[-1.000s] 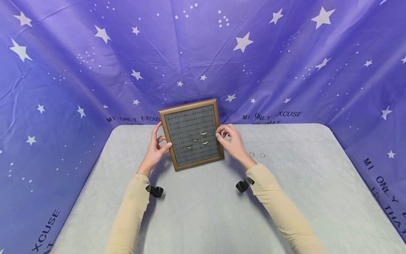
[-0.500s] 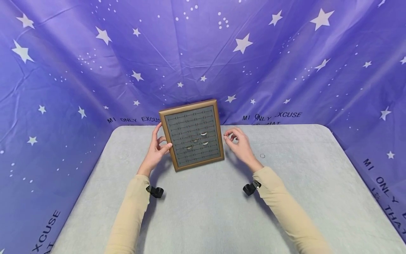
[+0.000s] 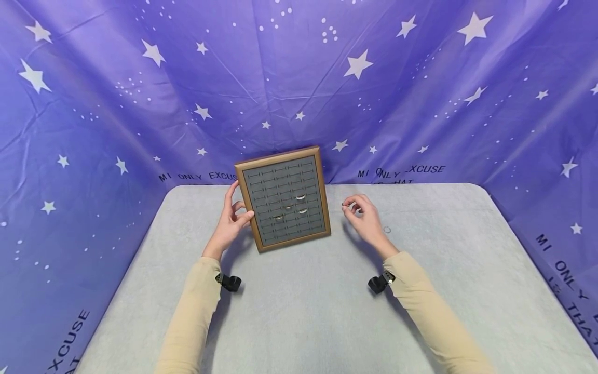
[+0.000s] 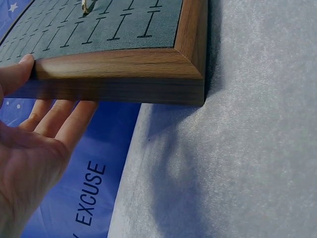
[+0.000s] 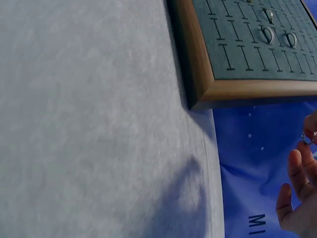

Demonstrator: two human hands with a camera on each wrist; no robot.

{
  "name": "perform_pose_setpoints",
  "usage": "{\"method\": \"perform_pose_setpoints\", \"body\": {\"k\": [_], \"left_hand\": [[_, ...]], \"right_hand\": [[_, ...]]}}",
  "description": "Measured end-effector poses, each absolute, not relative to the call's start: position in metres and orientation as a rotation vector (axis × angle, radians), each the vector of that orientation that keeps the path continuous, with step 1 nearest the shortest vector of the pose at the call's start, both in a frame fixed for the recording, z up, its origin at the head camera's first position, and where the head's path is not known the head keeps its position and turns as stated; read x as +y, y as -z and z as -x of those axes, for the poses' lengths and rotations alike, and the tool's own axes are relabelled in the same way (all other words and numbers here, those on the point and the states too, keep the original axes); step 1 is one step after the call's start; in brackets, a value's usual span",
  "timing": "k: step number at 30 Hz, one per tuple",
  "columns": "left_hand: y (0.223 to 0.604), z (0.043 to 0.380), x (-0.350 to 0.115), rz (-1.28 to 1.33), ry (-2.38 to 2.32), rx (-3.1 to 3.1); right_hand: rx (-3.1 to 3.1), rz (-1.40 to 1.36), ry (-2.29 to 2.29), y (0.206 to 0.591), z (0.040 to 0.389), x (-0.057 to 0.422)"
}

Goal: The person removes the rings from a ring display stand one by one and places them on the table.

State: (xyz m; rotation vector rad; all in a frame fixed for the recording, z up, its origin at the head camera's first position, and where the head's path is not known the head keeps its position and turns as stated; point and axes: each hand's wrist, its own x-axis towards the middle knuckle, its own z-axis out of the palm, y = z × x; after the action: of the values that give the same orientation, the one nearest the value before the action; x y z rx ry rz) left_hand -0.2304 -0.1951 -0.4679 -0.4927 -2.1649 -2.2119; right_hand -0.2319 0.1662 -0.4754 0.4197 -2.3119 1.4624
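A wood-framed ring display tray (image 3: 290, 243) with a dark slotted pad stands tilted near the table's far edge. Several rings sit in its slots, among them a silver ring (image 3: 300, 197). My left hand (image 3: 229, 224) grips the tray's left side, thumb on the front of the frame and fingers behind it; this grip also shows in the left wrist view. To the right of the tray, apart from it, my right hand (image 3: 366, 220) pinches a small ring (image 5: 305, 140) between thumb and forefinger. Part of that hand is cut off in the right wrist view.
Another ring (image 3: 386, 229) lies on the grey table (image 3: 299, 317), just right of my right hand. A purple star-patterned cloth (image 3: 261, 67) hangs behind and at both sides. Black cameras are strapped at both wrists.
My right hand has moved right, away from the tray's right edge, with the ring pinched in it. It now covers one of the two rings seen on the table. The left hand stays put.
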Motion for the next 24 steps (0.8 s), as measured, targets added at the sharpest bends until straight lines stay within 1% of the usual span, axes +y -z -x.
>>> {"method": "perform_pose_setpoints", "body": {"k": [10,24], "left_hand": [[0.467,0.229,-0.193,0.490,2.231,-2.148],[0.467,0.230,-0.194,0.502,2.208,-2.156]], "right_hand": [[-2.362,-0.451,-1.388,0.480,0.228,0.190],[-2.422,-0.346,-1.343,0.490,0.218,0.232]]}}
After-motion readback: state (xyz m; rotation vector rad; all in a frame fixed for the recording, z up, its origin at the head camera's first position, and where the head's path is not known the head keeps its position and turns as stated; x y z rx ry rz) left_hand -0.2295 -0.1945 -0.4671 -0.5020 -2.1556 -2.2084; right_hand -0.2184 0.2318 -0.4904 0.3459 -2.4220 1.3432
